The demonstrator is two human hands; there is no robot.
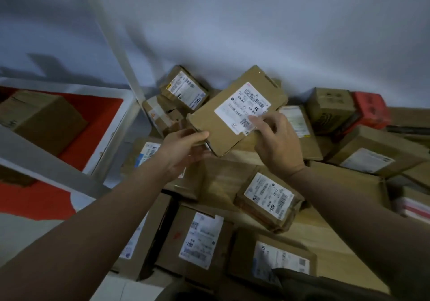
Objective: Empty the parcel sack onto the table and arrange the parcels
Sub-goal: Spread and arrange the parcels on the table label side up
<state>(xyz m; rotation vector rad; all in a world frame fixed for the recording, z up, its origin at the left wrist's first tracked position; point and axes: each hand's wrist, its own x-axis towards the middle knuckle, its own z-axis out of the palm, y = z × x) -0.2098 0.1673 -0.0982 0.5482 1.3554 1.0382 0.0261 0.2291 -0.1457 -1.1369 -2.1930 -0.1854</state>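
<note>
I hold a flat brown cardboard parcel with a white shipping label up in the air over the wooden table. My left hand grips its near left corner, thumb on top. Along its near right edge my right hand grips it, thumb pressing on the label. Several more labelled cardboard parcels lie spread on the table below, among them a taped one under my right wrist and a large one near the front. No sack can be made out.
A white metal shelf frame stands at the left with a big cardboard box on a red surface. A red box sits among parcels at the back right, against the pale wall.
</note>
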